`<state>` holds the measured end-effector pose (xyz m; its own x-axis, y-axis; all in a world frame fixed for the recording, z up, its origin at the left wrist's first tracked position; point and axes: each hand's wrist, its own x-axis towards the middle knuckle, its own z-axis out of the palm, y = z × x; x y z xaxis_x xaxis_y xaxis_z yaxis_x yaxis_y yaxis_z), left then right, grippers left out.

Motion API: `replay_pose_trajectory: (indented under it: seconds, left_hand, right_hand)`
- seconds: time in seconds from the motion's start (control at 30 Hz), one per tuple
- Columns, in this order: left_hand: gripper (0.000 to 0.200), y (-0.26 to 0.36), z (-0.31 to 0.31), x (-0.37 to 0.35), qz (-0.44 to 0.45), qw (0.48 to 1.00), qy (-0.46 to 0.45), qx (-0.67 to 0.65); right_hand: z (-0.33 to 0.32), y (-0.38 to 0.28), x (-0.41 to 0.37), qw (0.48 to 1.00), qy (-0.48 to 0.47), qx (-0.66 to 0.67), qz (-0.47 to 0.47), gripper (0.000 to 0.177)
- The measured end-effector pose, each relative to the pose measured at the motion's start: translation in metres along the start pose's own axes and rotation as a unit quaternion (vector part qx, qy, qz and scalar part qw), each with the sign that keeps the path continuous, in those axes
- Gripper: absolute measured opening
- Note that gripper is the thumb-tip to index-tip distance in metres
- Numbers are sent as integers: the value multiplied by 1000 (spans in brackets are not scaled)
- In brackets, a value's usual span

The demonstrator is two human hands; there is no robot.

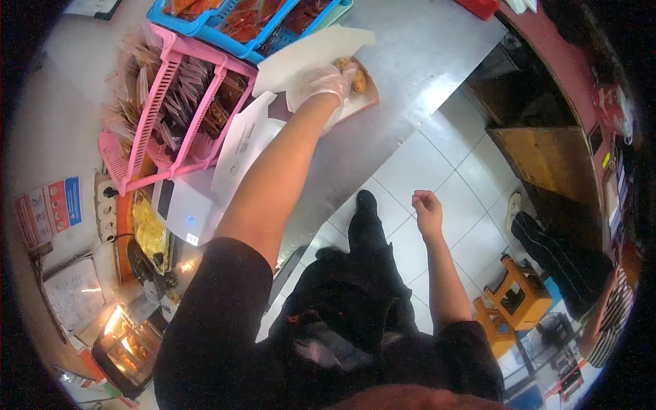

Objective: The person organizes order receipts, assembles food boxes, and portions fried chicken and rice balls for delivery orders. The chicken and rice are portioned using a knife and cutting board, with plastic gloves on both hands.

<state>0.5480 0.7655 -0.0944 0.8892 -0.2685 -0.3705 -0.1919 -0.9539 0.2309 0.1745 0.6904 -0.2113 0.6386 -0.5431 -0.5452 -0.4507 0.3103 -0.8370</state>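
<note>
My left hand (329, 83), in a clear plastic glove, reaches into an open white cardboard box (372, 97) on the metal counter. Its fingers are closed around a golden-brown piece of fried chicken (359, 82), partly hidden by the glove. The box's lid (311, 55) stands raised behind the hand. Under my left forearm lies another white printed carton (239, 147), partly covered by the arm. My right hand (428, 213) is bare and hangs over the tiled floor beside my body, fingers curled in, with nothing visible in them.
Left of the boxes a pink basket (174, 102) holds several small sachets. A blue basket (205, 27) with red packets is behind it. A pale device (184, 208) with a blue light sits nearby. Another person's leg (557, 253) and an orange stool (516, 294) are at right.
</note>
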Motion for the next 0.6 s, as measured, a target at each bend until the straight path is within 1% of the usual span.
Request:
replay_pose_trajectory:
  seconds: [0.03,0.07,0.13,0.17,0.23,0.27,0.3,0.33,0.37,0.4,0.43,0.47,0.5,0.53,0.57,0.6]
  left_hand:
    - [72,4,-10,-7,15,1000,-6,12]
    - [72,4,-17,-11,9,1000,-4,8]
    - [70,0,-30,-18,74,997,-20,-4]
    - [70,-3,-36,-23,67,998,-17,-10]
    - [69,-13,-46,-35,-19,994,-27,-106]
    - [69,-23,-43,-46,-28,993,-23,-111]
    - [59,-38,-33,-59,-7,975,21,-219]
    - [50,-55,-24,-74,14,944,70,-322]
    - [57,-78,-14,-89,173,925,107,-320]
    - [68,-101,-10,-109,325,884,143,-303]
    - [80,-110,-11,-139,326,842,122,-413]
    - [93,-117,-12,-173,324,786,107,-516]
    - [104,-128,-24,-209,299,779,94,-543]
    - [115,-141,-37,-238,274,770,87,-570]
    - [115,-163,-35,-255,276,766,118,-568]
    - [114,-184,-38,-275,277,756,166,-569]
  right_hand:
    - [1,-3,0,1000,-2,-3,13,14]
    - [2,-5,-1,1000,-6,-7,25,15]
    - [6,-7,-1,999,-12,-15,27,15]
    - [7,-8,-1,999,-14,-18,31,14]
    - [10,-13,0,999,-22,-16,25,14]
    - [12,-16,0,999,-25,-6,19,14]
    - [14,-21,1,999,-35,-13,18,14]
    - [18,-28,2,999,-25,-38,-20,13]
    - [24,-35,2,996,-19,-63,-59,12]
    - [34,-43,0,995,-39,-67,-62,12]
    - [46,-53,-4,989,-29,-92,-117,11]
    - [63,-66,-10,978,-24,-112,-173,10]
    - [90,-97,-32,961,-33,-171,-214,10]
    - [115,-109,-51,936,-90,-201,-276,16]
    - [141,-119,-76,903,-182,-220,-321,27]
    - [167,-123,-106,871,-302,-208,-327,46]
